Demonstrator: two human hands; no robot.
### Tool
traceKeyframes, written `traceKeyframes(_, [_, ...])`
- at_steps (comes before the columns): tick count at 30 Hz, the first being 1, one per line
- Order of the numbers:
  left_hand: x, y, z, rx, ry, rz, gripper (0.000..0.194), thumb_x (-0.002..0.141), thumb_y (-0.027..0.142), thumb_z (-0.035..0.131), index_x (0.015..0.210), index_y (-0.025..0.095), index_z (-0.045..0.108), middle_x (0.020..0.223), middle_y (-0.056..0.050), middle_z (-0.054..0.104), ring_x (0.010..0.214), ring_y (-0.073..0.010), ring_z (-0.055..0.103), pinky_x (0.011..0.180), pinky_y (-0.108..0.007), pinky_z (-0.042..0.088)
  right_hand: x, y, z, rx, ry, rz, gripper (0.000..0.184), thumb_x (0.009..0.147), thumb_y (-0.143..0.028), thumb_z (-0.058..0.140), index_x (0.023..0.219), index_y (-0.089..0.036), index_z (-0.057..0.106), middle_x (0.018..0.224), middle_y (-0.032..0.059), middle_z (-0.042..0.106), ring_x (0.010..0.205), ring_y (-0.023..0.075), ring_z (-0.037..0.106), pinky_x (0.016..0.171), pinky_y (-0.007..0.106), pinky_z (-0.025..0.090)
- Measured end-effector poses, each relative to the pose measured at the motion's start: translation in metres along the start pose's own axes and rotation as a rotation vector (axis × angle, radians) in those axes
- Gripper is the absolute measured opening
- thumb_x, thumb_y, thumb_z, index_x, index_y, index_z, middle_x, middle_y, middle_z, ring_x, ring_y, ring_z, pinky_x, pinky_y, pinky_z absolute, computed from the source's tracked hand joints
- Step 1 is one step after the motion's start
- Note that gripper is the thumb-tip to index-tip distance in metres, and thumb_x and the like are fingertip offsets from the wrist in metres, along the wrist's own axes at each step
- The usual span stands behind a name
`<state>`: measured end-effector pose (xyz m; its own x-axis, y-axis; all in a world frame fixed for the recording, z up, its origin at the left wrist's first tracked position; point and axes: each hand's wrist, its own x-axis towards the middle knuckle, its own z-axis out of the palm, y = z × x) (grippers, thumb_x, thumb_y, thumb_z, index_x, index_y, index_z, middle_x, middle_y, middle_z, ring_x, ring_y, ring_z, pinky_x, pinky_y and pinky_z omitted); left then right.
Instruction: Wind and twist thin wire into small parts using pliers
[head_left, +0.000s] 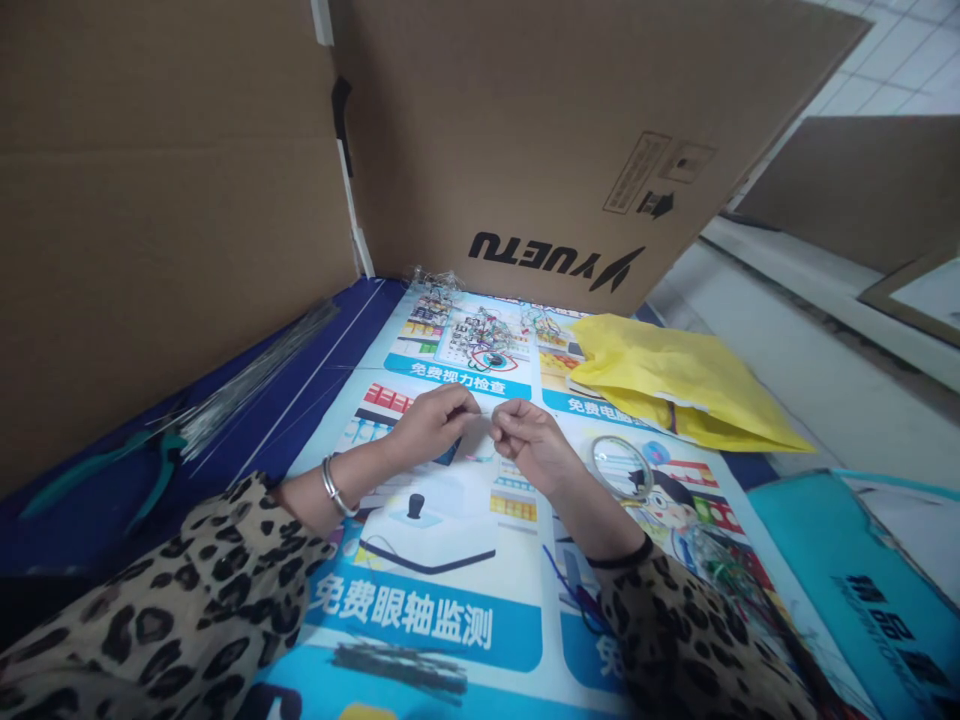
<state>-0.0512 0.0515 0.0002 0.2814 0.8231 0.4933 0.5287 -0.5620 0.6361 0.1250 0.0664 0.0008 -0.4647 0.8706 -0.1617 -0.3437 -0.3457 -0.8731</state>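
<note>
My left hand and my right hand meet over the middle of a printed poster sheet. The fingers of both are closed in a pinch, their tips a short gap apart. A thin pale strand, which looks like wire, spans that gap; its ends are hidden in the fingers. Just beyond the hands lies a tangle of fine coloured wires. Right of my right hand rests a clear ring-shaped roll, perhaps tape. A bundle of short dark wires lies near the front edge.
Pliers with teal handles lie at left beside long straight wires. Cardboard walls stand behind and to the left. A yellow bag and a turquoise folder are at right, with more tangled wires by my right sleeve.
</note>
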Motion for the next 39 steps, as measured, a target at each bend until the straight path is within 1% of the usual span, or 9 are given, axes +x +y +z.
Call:
traceKeyframes(2, [0.0004,0.0008,0.0005,-0.019,-0.002,-0.025,0.014,0.075,0.005,0.048,0.069,0.017,0.053,0.066,0.003,0.054,0.065,-0.0096,0.050,0.062,-0.021,0.040,0.0001,0.0003,-0.0002,0.009,0.008,0.006,0.021,0.060,-0.024,0.075,0.069,-0.018,0.057,0.059,-0.0038,0.052,0.055,0.0081,0.048,0.046,0.019,0.032])
traceKeyframes(5, [-0.0001,0.0013,0.0016,-0.023,-0.024,-0.023,0.014,0.073,0.005,0.048,0.069,0.017,0.053,0.066,0.003,0.053,0.065,-0.0095,0.050,0.061,-0.021,0.040,0.0007,0.0014,-0.0006,0.004,-0.004,0.005,0.021,0.061,-0.025,0.074,0.070,-0.018,0.057,0.061,-0.0034,0.052,0.055,0.0081,0.048,0.045,0.020,0.031])
traceKeyframes(10, [-0.0010,0.0005,0.0030,-0.013,-0.034,0.003,0.015,0.073,0.005,0.048,0.070,0.017,0.054,0.066,0.003,0.053,0.065,-0.0096,0.050,0.062,-0.021,0.040,0.0015,0.0022,0.0004,-0.029,-0.024,-0.003,0.020,0.062,-0.027,0.073,0.069,-0.018,0.057,0.058,-0.0032,0.051,0.052,0.0078,0.044,0.045,0.020,0.030])
traceKeyframes(15, [-0.0014,0.0008,0.0039,-0.003,-0.027,0.034,0.014,0.073,0.005,0.048,0.072,0.017,0.054,0.067,0.003,0.053,0.066,-0.0095,0.050,0.062,-0.021,0.040,0.0013,0.0023,0.0009,-0.016,-0.035,-0.005,0.018,0.064,-0.026,0.072,0.069,-0.018,0.058,0.056,-0.0028,0.053,0.050,0.0074,0.044,0.045,0.020,0.029])
traceKeyframes(21, [-0.0020,0.0010,0.0056,0.012,-0.018,0.055,0.013,0.074,0.006,0.048,0.072,0.017,0.054,0.067,0.002,0.053,0.065,-0.0097,0.050,0.061,-0.021,0.039,0.0008,0.0032,0.0016,-0.013,-0.047,0.022,0.017,0.065,-0.026,0.072,0.069,-0.017,0.058,0.054,-0.0025,0.053,0.048,0.0069,0.043,0.044,0.019,0.028])
traceKeyframes(33, [-0.0033,0.0039,0.0042,0.143,-0.046,0.075,0.012,0.076,0.011,0.044,0.072,0.017,0.054,0.069,0.001,0.052,0.064,-0.0106,0.049,0.058,-0.021,0.039,0.0020,0.0044,0.0009,0.008,-0.070,0.043,0.015,0.068,-0.023,0.070,0.072,-0.016,0.057,0.054,-0.0018,0.054,0.047,0.0062,0.044,0.043,0.017,0.028])
traceKeyframes(39, [-0.0035,0.0034,0.0040,0.123,-0.011,0.058,0.012,0.076,0.010,0.045,0.072,0.017,0.054,0.069,0.001,0.053,0.066,-0.0109,0.051,0.061,-0.021,0.040,0.0015,0.0045,-0.0001,0.030,-0.075,0.041,0.016,0.068,-0.022,0.070,0.073,-0.017,0.056,0.055,-0.0032,0.053,0.048,0.0062,0.046,0.042,0.016,0.030])
